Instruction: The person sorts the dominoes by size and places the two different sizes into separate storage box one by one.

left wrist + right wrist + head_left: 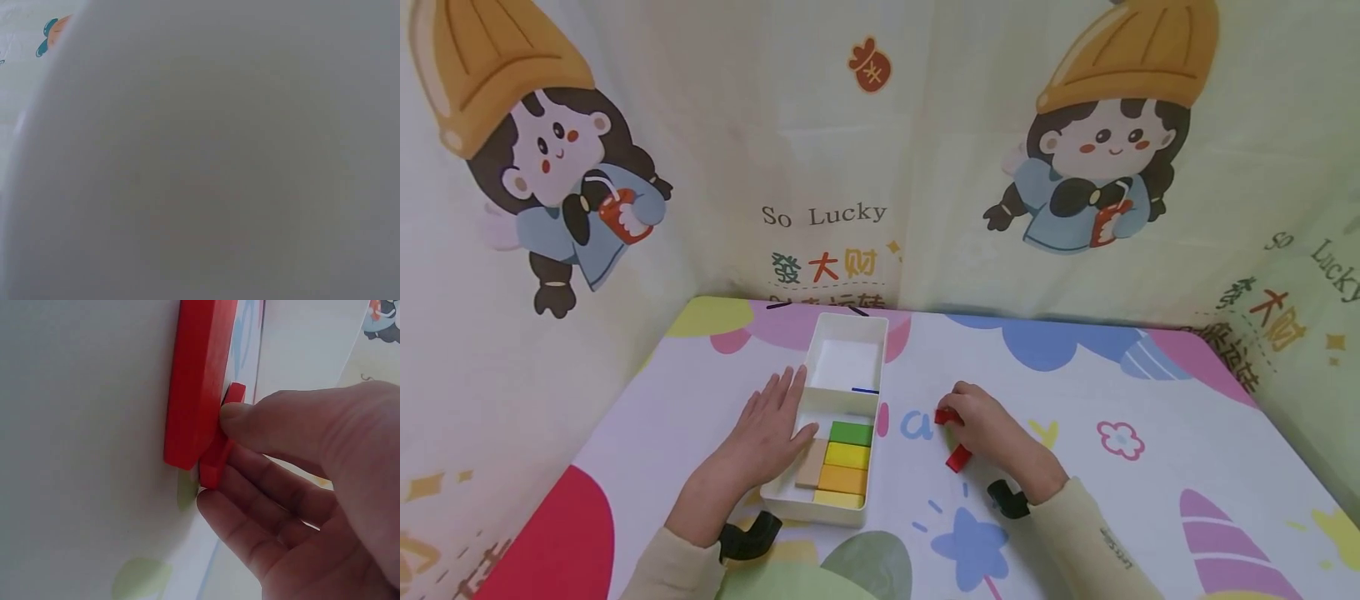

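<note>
In the head view, my left hand (765, 432) lies with straight fingers along the left wall of a white divided box (842, 513). The box's near part holds a green block (852, 433), a yellow block (847, 455), an orange block (842, 479), a pale yellow block (838, 499) and a tan block (810, 464). My right hand (981, 421) pinches a red block (215, 456) between thumb and fingers. Beside it, a second red block (197, 381) lies on the table, untouched. A pale blurred surface fills most of the left wrist view and hides the left hand.
A thin blue piece (865, 390) lies in the box's far compartment, by the divider. The box stands left of the red blocks on a patterned white tabletop (1037, 550). Printed curtains (820, 125) hang behind the table and along its sides.
</note>
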A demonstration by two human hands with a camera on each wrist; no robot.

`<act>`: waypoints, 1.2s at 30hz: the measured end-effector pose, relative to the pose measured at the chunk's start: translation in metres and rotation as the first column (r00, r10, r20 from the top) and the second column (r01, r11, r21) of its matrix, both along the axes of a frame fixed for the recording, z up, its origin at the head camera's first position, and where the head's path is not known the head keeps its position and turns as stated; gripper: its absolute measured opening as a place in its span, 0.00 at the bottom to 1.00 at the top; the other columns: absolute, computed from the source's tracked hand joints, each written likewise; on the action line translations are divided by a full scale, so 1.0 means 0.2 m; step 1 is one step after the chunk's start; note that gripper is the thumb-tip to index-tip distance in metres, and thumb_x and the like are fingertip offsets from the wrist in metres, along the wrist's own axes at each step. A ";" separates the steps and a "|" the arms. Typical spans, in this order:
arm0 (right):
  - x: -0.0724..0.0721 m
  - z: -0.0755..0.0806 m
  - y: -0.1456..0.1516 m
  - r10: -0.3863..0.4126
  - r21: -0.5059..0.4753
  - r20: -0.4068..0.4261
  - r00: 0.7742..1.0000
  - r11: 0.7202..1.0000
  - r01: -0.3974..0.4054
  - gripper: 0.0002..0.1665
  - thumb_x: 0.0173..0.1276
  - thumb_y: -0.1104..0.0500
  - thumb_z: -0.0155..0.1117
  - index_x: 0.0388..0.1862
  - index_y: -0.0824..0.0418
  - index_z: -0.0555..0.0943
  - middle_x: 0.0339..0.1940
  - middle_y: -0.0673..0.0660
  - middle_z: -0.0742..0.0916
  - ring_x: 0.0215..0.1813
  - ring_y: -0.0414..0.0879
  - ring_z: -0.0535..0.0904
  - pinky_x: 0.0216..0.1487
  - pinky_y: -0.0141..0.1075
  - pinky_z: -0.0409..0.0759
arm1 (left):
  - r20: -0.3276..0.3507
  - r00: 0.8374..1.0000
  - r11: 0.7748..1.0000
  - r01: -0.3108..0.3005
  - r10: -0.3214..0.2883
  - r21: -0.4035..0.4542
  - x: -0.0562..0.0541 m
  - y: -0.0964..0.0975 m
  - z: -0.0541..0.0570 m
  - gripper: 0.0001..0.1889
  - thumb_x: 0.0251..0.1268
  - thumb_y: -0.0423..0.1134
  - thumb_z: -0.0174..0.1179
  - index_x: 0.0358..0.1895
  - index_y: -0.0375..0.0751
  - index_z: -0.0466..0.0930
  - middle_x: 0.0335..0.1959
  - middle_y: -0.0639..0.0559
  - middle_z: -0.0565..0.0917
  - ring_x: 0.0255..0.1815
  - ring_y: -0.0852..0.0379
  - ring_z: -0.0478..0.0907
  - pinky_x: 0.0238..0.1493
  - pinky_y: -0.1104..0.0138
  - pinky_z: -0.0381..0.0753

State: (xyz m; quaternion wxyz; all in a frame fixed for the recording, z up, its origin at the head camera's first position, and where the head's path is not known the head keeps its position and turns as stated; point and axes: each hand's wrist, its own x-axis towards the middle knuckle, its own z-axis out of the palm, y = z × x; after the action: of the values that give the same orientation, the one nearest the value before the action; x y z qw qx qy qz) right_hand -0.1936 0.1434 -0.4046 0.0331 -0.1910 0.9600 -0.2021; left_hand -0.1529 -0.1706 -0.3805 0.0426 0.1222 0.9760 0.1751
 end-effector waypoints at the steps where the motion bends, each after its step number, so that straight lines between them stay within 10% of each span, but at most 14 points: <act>1: 0.00 0.00 0.00 -0.001 -0.006 0.001 1.000 1.000 0.001 0.11 0.60 0.67 0.71 0.43 0.62 0.86 0.37 0.53 0.82 0.41 0.44 0.75 0.44 0.37 0.85 | 0.000 1.000 1.000 0.002 -0.002 0.002 0.00 0.00 0.00 0.42 0.73 0.47 0.54 0.80 0.34 0.41 0.80 0.34 0.49 0.81 0.33 0.44 0.77 0.37 0.47; 21: -0.11 0.33 -0.19 0.170 -0.057 -0.222 0.960 0.981 -0.187 0.14 0.62 0.65 0.72 0.47 0.60 0.86 0.42 0.54 0.83 0.44 0.44 0.78 0.46 0.33 0.85 | 0.010 1.000 1.000 0.006 -0.006 -0.004 -0.01 0.00 0.01 0.43 0.73 0.47 0.54 0.80 0.34 0.40 0.80 0.33 0.50 0.81 0.32 0.44 0.77 0.37 0.47; 36: -0.15 0.41 -0.40 0.208 -0.063 -0.158 0.965 0.974 -0.220 0.14 0.67 0.64 0.67 0.52 0.61 0.84 0.47 0.54 0.82 0.47 0.43 0.77 0.50 0.31 0.84 | 0.010 1.000 1.000 0.013 -0.014 0.016 0.00 0.00 -0.01 0.43 0.72 0.47 0.54 0.80 0.34 0.40 0.79 0.30 0.49 0.80 0.29 0.44 0.76 0.35 0.46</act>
State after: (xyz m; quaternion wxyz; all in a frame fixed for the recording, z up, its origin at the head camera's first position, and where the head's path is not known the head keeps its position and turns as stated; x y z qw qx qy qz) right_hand -0.2227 0.0638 -0.3231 -0.0255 -0.3093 0.9247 -0.2206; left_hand -0.1537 -0.1700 -0.3821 0.0476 0.1283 0.9735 0.1833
